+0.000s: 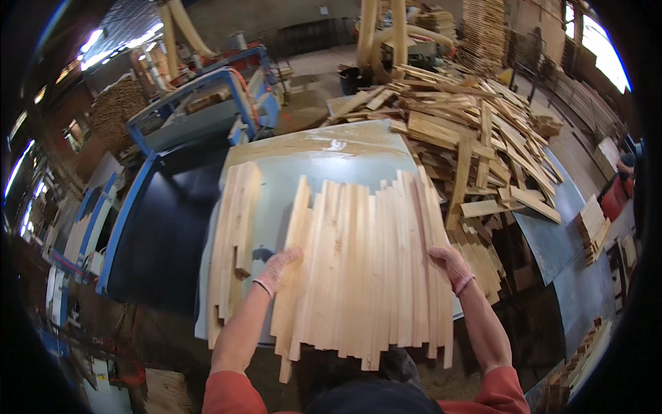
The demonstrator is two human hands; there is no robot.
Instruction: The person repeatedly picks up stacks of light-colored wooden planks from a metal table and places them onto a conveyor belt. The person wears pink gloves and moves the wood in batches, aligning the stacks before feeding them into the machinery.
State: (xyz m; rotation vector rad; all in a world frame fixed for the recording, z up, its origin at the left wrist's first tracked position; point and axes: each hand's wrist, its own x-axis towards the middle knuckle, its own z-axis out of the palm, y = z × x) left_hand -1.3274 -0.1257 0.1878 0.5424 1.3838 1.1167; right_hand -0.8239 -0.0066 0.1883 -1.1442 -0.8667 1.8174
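A wide row of pale wooden strips [352, 255] lies side by side on the light metal table [331, 155], with uneven ends hanging past the near edge. My left hand [281, 268], in a pinkish work glove, is closed against the row's left side. On the opposite side my right hand [452, 263], gloved alike, presses the outermost strip. Between them the strips are squeezed together, though a few at the left fan apart toward the far end. The fingertips of both hands are partly hidden. Left of my left hand stands a smaller stack of strips [236, 241] on the same table.
A big heap of loose boards [483, 145] rises at the far right, beside the table. At left is a blue-framed machine with a black belt [172, 228]. Another person's hand [626, 168] shows at the right edge, near a short stack of strips [593, 224].
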